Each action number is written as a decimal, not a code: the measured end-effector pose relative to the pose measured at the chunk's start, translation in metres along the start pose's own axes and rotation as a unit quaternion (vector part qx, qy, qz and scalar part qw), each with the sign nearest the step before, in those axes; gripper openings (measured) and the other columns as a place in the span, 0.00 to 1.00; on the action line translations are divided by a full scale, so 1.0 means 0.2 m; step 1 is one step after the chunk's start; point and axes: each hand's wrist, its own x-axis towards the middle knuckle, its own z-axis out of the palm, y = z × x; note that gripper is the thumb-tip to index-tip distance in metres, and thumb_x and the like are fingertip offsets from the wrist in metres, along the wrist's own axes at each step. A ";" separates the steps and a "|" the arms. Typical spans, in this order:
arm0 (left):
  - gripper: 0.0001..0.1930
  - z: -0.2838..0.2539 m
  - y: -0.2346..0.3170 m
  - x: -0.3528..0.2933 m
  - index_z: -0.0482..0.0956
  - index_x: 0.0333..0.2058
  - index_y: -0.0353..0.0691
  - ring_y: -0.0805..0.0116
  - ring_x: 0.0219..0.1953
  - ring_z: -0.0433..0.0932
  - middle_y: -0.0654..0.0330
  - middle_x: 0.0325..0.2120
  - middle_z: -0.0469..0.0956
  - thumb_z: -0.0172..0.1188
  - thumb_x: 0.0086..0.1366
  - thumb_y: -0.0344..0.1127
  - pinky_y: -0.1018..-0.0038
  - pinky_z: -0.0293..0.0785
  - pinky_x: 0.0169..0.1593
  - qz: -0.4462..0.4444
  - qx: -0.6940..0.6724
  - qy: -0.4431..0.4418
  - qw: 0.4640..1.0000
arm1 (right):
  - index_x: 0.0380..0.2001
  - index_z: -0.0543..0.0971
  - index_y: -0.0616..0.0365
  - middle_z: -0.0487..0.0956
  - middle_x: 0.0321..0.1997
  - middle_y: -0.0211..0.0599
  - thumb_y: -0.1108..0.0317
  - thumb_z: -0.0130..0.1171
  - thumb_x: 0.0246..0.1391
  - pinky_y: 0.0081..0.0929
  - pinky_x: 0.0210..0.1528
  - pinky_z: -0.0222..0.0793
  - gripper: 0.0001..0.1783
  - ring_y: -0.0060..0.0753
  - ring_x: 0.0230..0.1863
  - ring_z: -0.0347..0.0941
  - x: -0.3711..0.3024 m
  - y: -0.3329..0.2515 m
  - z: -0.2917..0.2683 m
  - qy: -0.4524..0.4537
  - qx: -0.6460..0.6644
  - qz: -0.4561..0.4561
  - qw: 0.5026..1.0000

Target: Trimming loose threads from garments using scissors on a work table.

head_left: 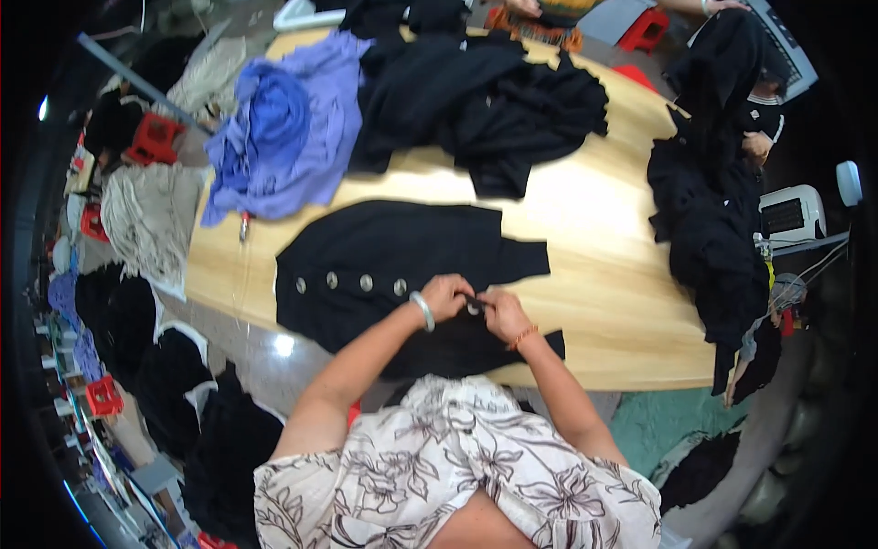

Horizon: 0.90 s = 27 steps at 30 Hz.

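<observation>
A black cloth top with round shiny buttons (pixel 393 238) lay on a pale wooden table (pixel 622 293). The left hand (pixel 446 297) and right hand (pixel 506 317) pinched its front. Crumpled purple cloth (pixel 320 128) lay behind; a red plastic stool (pixel 154 139) stood left. The left arm (pixel 355 355) hid some of the top.

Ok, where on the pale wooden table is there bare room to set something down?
The pale wooden table is barest right of centre, between the black buttoned garment and the long black fabric heap. A narrow strip separates the garment from the rumpled black pile beyond. Crowded: the far side, under that pile and crumpled violet cloth.
</observation>
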 end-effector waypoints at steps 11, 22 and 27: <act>0.11 -0.14 0.09 -0.22 0.81 0.31 0.43 0.56 0.40 0.76 0.59 0.33 0.79 0.68 0.48 0.37 0.62 0.70 0.45 0.011 0.162 0.255 0.953 | 0.31 0.81 0.64 0.79 0.29 0.46 0.60 0.68 0.47 0.31 0.30 0.70 0.16 0.37 0.26 0.75 0.12 -0.12 -0.13 -0.108 0.063 0.238 0.963; 0.49 -0.05 -0.03 -0.90 0.52 0.64 0.34 0.59 0.50 0.72 0.48 0.54 0.66 0.75 0.49 0.35 0.66 0.70 0.56 -0.438 -0.297 0.466 0.709 | 0.68 0.54 0.47 0.54 0.70 0.52 0.37 0.74 0.28 0.51 0.66 0.50 0.65 0.57 0.67 0.53 0.46 0.09 0.02 -0.013 -0.182 0.074 0.980; 0.64 0.00 0.19 -0.62 0.37 0.68 0.38 0.58 0.54 0.71 0.46 0.56 0.65 0.79 0.43 0.44 0.67 0.77 0.40 -0.402 -0.471 0.331 0.712 | 0.66 0.56 0.55 0.65 0.62 0.59 0.52 0.72 0.36 0.40 0.61 0.65 0.55 0.57 0.59 0.67 0.22 -0.01 0.20 -0.161 0.016 0.021 0.987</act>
